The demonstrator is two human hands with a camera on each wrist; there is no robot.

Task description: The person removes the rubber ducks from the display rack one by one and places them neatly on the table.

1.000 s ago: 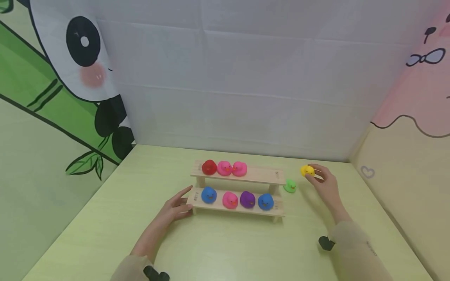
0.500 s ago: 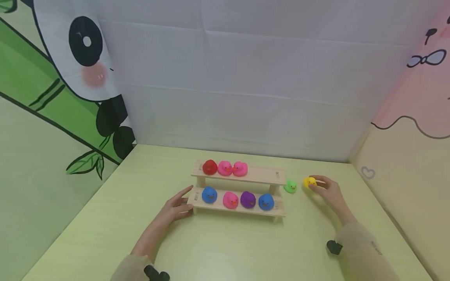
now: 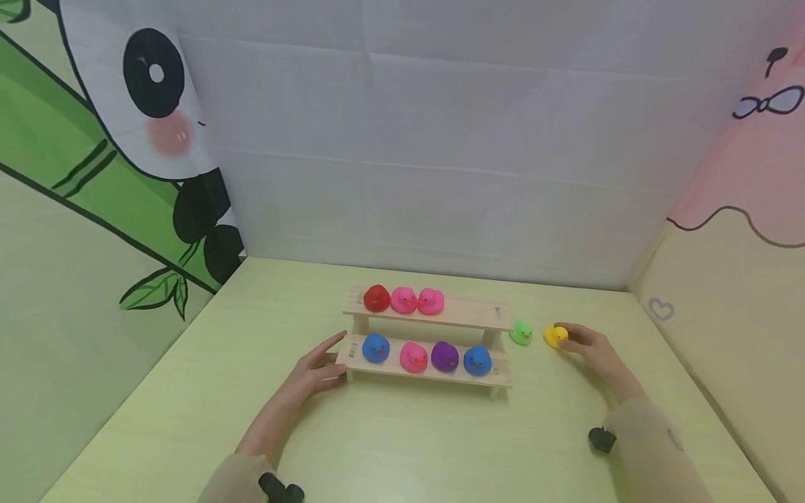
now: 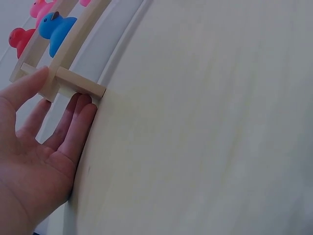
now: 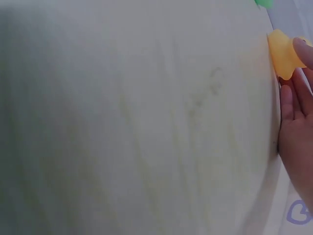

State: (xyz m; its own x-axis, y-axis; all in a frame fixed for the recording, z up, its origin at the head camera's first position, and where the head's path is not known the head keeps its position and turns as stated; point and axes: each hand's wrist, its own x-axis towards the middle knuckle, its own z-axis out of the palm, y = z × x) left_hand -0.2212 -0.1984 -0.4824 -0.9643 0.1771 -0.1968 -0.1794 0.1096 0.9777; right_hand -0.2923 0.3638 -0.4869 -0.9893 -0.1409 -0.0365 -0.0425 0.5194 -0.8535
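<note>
White cloth [image 3: 409,140] is hanging behind the worktop [image 3: 409,440]. I'm watching the right hand [image 3: 594,349] pinching the yellow duck [image 3: 554,337] to the right of the rack [image 3: 474,311], farther out from it than the green duck [image 3: 520,332]; I can't tell whether the yellow duck is touching the worktop. The left hand [image 3: 308,374] is resting spread fingers against the rack's left end. I'm judging the yellow duck light, soft and hard to break, perhaps a little slick, so I'm favouring a gentle pinch round its body. Compared with a second ago, it's showing lower against the rack; the left hand is keeping its place there.
</note>
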